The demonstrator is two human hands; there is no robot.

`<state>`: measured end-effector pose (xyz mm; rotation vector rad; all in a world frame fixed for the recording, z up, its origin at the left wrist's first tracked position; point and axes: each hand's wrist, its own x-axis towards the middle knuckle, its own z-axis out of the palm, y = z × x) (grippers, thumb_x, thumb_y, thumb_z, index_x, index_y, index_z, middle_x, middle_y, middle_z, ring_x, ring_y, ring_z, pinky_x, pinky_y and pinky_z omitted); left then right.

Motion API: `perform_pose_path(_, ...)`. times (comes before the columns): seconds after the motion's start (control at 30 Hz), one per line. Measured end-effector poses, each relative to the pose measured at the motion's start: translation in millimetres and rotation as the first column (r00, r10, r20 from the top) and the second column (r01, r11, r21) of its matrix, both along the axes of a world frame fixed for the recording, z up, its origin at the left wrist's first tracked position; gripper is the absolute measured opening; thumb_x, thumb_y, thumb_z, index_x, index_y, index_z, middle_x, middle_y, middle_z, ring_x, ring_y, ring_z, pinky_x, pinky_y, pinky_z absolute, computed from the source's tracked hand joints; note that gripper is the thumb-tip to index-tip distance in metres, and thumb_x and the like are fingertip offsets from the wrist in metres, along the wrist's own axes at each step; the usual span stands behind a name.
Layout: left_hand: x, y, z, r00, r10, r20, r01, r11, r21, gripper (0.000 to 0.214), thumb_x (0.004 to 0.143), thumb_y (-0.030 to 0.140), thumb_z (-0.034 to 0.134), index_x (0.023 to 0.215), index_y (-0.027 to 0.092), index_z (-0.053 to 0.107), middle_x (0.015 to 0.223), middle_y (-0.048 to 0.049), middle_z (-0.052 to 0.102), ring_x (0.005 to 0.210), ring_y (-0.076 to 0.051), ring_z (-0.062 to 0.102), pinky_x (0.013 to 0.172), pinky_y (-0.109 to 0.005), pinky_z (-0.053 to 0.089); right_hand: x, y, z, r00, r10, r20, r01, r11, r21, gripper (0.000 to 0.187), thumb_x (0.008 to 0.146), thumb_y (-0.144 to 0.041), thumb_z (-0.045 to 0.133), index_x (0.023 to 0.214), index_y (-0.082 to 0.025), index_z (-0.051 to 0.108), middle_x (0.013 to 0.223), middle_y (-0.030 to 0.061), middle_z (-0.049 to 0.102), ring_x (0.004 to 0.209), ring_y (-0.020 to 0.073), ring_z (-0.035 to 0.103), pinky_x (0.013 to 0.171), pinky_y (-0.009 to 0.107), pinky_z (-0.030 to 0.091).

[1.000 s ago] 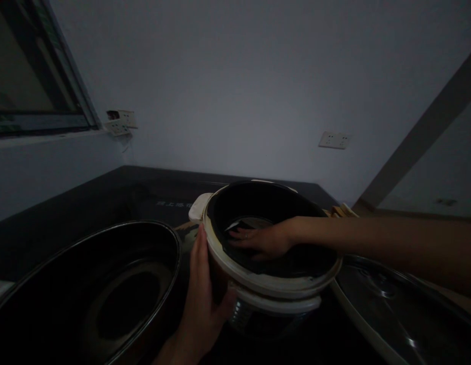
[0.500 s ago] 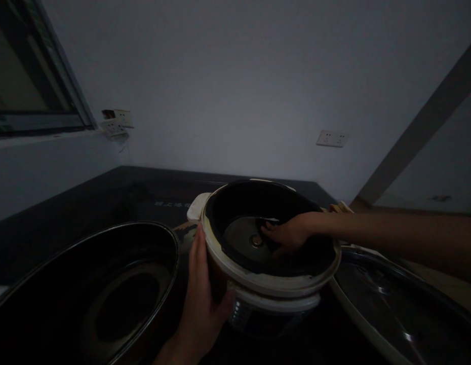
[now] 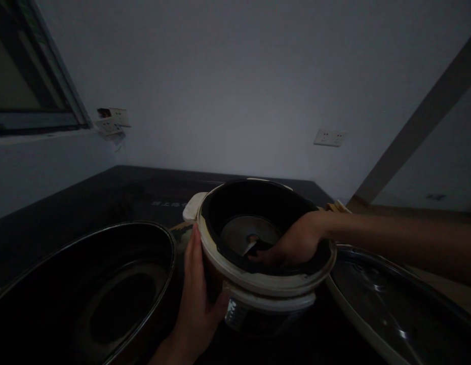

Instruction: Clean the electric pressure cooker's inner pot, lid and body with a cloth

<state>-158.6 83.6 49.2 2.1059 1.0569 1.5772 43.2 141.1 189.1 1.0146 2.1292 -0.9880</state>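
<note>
An electric pressure cooker (image 3: 258, 291) with a dirty white rim stands lidless on the dark counter. Inside it, a round metal heating plate (image 3: 239, 228) shows, with a small knob at its centre. My left hand (image 3: 197, 299) braces the cooker's left side, fingers along the wall and thumb at the front. Deep in the cooker, my right hand (image 3: 292, 243) bends downward with its fingers low against the near side of the plate. Something dark with a pale glint lies at those fingertips; I cannot make out what it is.
A large dark pan (image 3: 167, 253) stands close on the left. To the right lies a glass lid (image 3: 380, 299). The black counter (image 3: 144, 182) runs back to a white wall with a socket (image 3: 329, 137) and loose sockets (image 3: 110, 124) near the window. The room is dim.
My right hand has moved toward the near side of the cooker and bent downward, uncovering more of the plate's far part. My left hand stays on the cooker's side.
</note>
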Motion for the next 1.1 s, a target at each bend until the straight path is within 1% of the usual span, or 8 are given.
perform_pose_path(0.07,0,0,0.1,1.000,-0.003,0.007,0.003,1.000,-0.006,0.080,0.091,0.058,0.041,0.153,0.023,0.004,0.162,-0.0097,0.007,0.148,-0.028,0.008,0.118,-0.048,0.015,-5,2,-3.1,0.988,0.153,-0.021,-0.154,0.987,-0.050,0.054,0.082,0.004,0.043,0.134,-0.010,0.052,0.149,0.0096,0.043,0.144,0.0170,0.023,0.118,0.028,0.019)
perform_pose_path(0.13,0,0,0.7,1.000,-0.004,0.011,0.004,1.000,-0.007,0.081,0.091,0.059,0.041,0.153,0.023,0.004,0.162,-0.0099,0.007,0.148,-0.029,0.008,0.117,-0.049,0.016,-10,6,-8.2,0.974,0.223,-0.043,-0.224,0.974,-0.022,0.057,0.085,0.001,0.042,0.141,-0.009,0.042,0.156,0.0112,0.029,0.146,0.0167,0.012,0.119,0.028,0.012)
perform_pose_path(0.3,-1,-1,2.2,1.000,0.002,0.004,-0.002,1.000,0.006,0.081,0.091,0.060,0.041,0.153,0.023,0.004,0.162,-0.0104,0.008,0.148,-0.030,0.008,0.117,-0.050,0.016,-18,25,-19.2,0.992,0.123,0.028,-0.125,0.984,0.130,0.074,0.089,-0.023,0.055,0.152,-0.015,0.017,0.160,0.0139,0.000,0.146,0.0283,0.003,0.119,0.044,0.010)
perform_pose_path(0.43,0,1,0.6,1.000,0.006,0.000,-0.006,1.000,0.002,0.081,0.091,0.060,0.040,0.153,0.024,0.004,0.162,-0.0098,0.008,0.148,-0.030,0.008,0.117,-0.050,0.015,-8,37,-21.9,0.993,-0.036,0.110,0.015,0.982,0.190,0.087,0.087,-0.041,0.060,0.152,-0.012,0.009,0.159,0.0195,-0.001,0.145,0.0347,0.006,0.118,0.047,0.012)
perform_pose_path(0.67,-2,1,-2.9,1.000,0.000,-0.005,0.000,1.000,-0.004,0.082,0.090,0.060,0.042,0.153,0.024,0.003,0.162,-0.0087,0.005,0.148,-0.030,0.006,0.117,-0.049,0.016,19,27,-15.2,0.994,-0.092,0.064,0.082,0.987,0.140,0.085,0.088,-0.046,0.055,0.152,-0.016,0.008,0.160,0.0148,0.001,0.145,0.0311,0.012,0.118,0.044,0.015)
perform_pose_path(0.83,-2,0,-2.5,1.000,0.005,-0.005,-0.005,1.000,-0.001,0.082,0.090,0.061,0.041,0.153,0.023,0.004,0.162,-0.0093,0.006,0.148,-0.030,0.007,0.117,-0.048,0.015,11,38,-22.2,0.991,-0.068,0.112,0.044,0.978,0.204,0.088,0.089,-0.049,0.052,0.151,-0.009,0.003,0.159,0.0193,-0.001,0.146,0.0331,0.009,0.118,0.045,0.015)
perform_pose_path(0.97,-1,1,-0.9,1.000,0.017,-0.003,-0.017,1.000,0.008,0.082,0.090,0.062,0.040,0.153,0.024,0.005,0.162,-0.0088,0.007,0.147,-0.031,0.009,0.117,-0.050,0.014,-4,54,-32.5,0.988,-0.058,0.145,0.019,0.967,0.252,0.098,0.085,-0.052,0.058,0.152,-0.010,0.000,0.159,0.0193,-0.004,0.146,0.0346,0.006,0.118,0.047,0.015)
perform_pose_path(1.1,0,1,-0.4,1.000,0.025,-0.012,-0.025,1.000,0.018,0.082,0.090,0.062,0.040,0.153,0.024,0.006,0.162,-0.0089,0.008,0.147,-0.031,0.009,0.118,-0.049,0.013,-18,64,-36.2,0.992,0.040,0.116,-0.069,0.964,0.257,0.093,0.087,-0.048,0.057,0.152,-0.011,0.002,0.159,0.0193,-0.005,0.146,0.0330,0.000,0.118,0.047,0.010)
